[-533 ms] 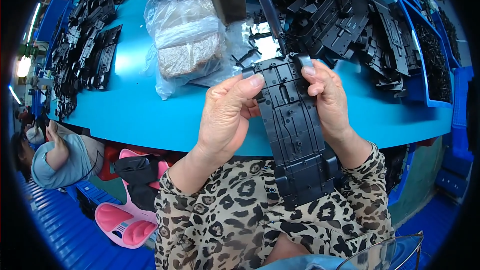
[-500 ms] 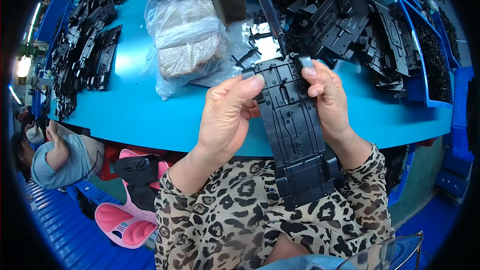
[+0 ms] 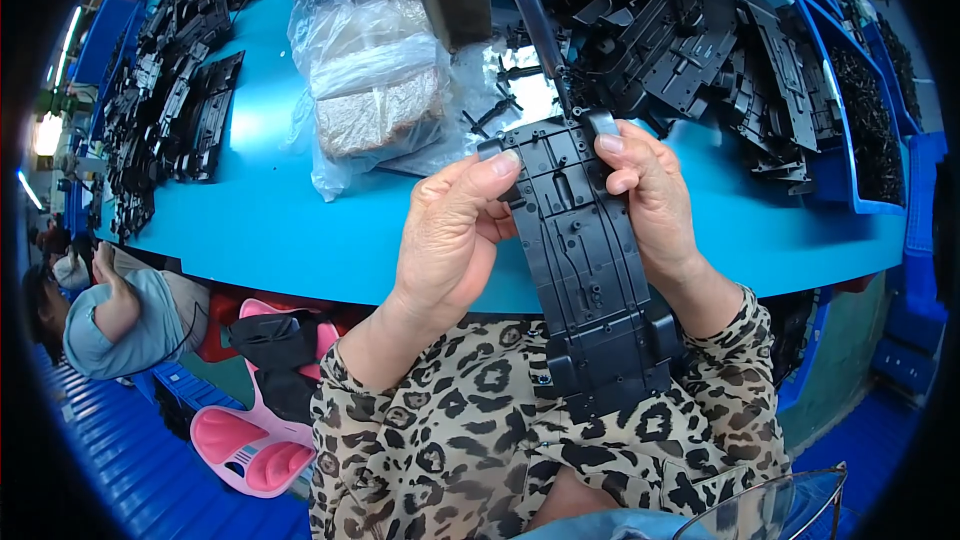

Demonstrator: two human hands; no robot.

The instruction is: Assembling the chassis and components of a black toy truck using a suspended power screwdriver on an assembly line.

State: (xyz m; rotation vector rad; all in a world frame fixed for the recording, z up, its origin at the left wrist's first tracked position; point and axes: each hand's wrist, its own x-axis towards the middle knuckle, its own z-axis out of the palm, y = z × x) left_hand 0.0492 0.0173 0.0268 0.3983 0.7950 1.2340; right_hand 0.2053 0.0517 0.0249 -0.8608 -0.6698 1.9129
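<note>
Blue counter (image 3: 300,230) curves across the scene, its near edge running just in front of the person's body. Open room lies along that edge on both sides: a broad bare stretch between the left pile (image 3: 175,80) and the left hand (image 3: 450,220), and another from the right hand (image 3: 660,195) toward the right end, below the right pile (image 3: 680,50) and the blue bin (image 3: 880,208). Farther back, the bag (image 3: 375,80) and small black parts (image 3: 505,105) take up the middle.

Both hands grasp the black plate (image 3: 590,280) by its far end, tilted over the near edge, its lower end in front of the patterned shirt (image 3: 450,420). Left fingers pinch the upper left corner, thumb on top; right fingers grip the upper right side, thumb on the raised corner.
</note>
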